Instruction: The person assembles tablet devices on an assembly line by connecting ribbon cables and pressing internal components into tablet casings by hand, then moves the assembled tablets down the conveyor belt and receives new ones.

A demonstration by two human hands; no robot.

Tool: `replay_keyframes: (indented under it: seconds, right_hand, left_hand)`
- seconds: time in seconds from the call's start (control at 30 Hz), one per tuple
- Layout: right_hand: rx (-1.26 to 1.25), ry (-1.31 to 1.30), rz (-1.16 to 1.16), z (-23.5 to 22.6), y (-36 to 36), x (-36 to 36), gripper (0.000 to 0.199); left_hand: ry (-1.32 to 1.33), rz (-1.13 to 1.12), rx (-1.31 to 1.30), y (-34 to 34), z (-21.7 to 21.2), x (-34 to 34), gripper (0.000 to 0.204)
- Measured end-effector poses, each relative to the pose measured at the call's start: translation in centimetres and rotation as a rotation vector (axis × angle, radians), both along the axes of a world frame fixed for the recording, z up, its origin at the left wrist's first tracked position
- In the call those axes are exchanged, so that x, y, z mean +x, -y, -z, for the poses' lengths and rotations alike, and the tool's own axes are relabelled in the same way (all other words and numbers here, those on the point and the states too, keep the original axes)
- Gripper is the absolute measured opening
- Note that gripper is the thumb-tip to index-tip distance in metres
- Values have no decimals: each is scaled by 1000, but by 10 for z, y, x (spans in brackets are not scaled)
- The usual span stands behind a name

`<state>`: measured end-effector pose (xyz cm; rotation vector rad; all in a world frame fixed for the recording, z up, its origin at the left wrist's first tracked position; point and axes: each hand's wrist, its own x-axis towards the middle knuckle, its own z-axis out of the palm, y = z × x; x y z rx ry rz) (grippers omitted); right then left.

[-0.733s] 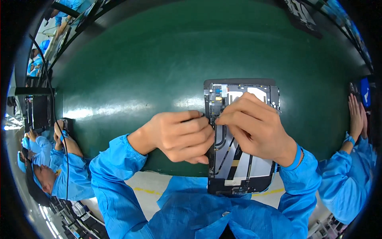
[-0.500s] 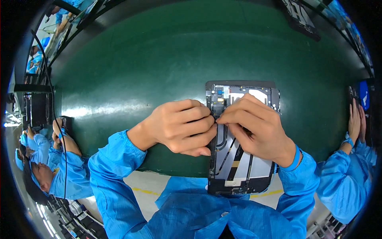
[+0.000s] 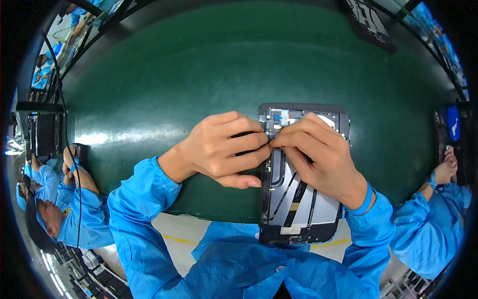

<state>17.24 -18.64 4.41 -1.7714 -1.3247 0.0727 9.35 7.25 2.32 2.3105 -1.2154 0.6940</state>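
Observation:
An opened tablet [image 3: 326, 202] with bare circuit parts, dark ribbon cables and pale inner panels lies at the table's near edge, its lower end sticking out past it. My left hand [image 3: 224, 149] touches the tablet's left side with its bent fingertips; the fingers are apart and the thumb stands away from them. Across the tablet's upper part lies my right hand [image 3: 321, 154], thumb and index finger pinched together near the left fingertips. Whatever sits in that pinch is too small or hidden to make out. The right hand covers part of the inside.
The green tabletop [image 3: 174, 74] spreads around the tablet. Another opened device [image 3: 371, 25] lies at the far right. People in blue sleeves sit on both sides, one with hands [image 3: 446, 167] at the right edge. A black cable [image 3: 63, 109] hangs at the left.
My left hand has shifted slightly up, its fingers and thumb spreading a little. The right hand keeps its pinch at nearly the same spot. The neighbour's hands at right have come together.

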Motion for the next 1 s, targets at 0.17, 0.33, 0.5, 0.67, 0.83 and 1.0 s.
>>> replay_keyframes:
  seconds: [0.17, 0.33, 0.5, 0.67, 0.83, 1.0]
  right_hand:
    - [18, 21, 30, 1, -1, -1, 25]
    - [28, -25, 26, 1, -4, -1, 25]
    - [15, -11, 14, 3, -4, -3, 29]
    - [182, 17, 259, -7, 1, -5, 34]
    - [347, 239, 451, -3, 10, 34, 33]
    - [294, 133, 692, 11, 14, 57, 25]
  left_hand:
    - [-12, 14, -7, -1, 1, -3, 50]
    - [-42, -2, 36, -3, -2, -3, 57]
    - [-71, -12, -3, -2, -1, -3, 64]
    - [-128, 1, -17, 4, -11, -1, 52]
    - [-259, -74, -189, 18, -7, -21, 44]
    - [-343, 316, 125, 89, -14, -102, 55]
